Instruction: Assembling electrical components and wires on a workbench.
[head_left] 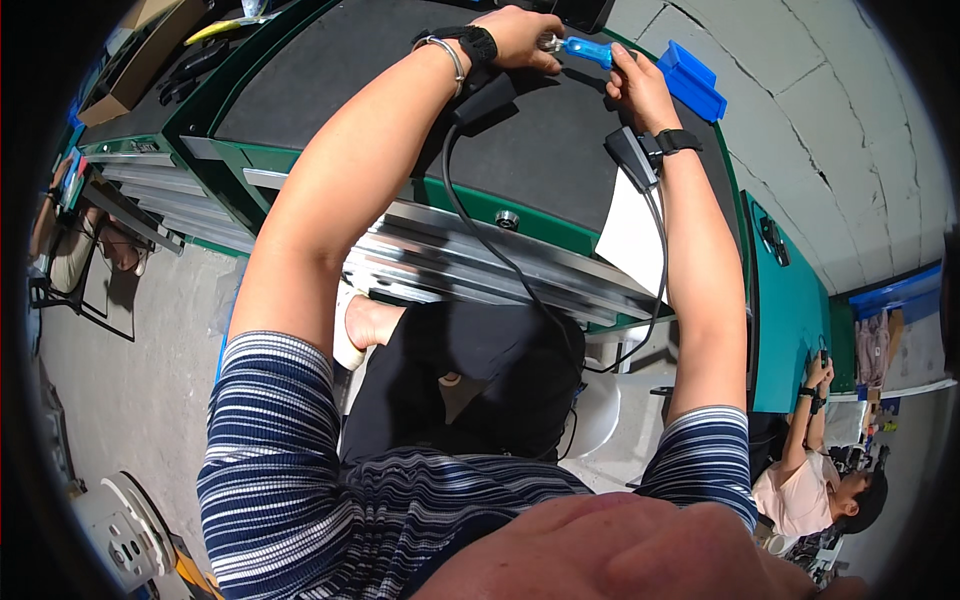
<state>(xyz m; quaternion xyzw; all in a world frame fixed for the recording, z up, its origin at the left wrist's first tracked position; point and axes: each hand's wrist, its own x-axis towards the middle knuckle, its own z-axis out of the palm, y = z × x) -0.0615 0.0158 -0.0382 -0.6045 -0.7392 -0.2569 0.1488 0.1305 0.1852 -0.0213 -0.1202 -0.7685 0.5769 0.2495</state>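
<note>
At the far part of the dark worktop, my right hand [642,90] is closed around the end of a blue-handled hand tool [588,50], held roughly level. Its other end meets a small silvery metal piece [548,42] at the fingertips of my left hand [512,38]. The left fingers are curled around that piece, which is too small to name. Beside my right hand lies a blue plastic bin [692,80]. Each wrist wears a black strap, and a dark device with a cable [632,158] sits by the right one.
The dark mat [330,80] covers a green cabinet with metal drawers [460,240]. White paper [632,235] hangs near its front edge. A black cable [490,245] loops down between my arms. A cardboard box [145,60] stands far left. Another person [810,490] works at right.
</note>
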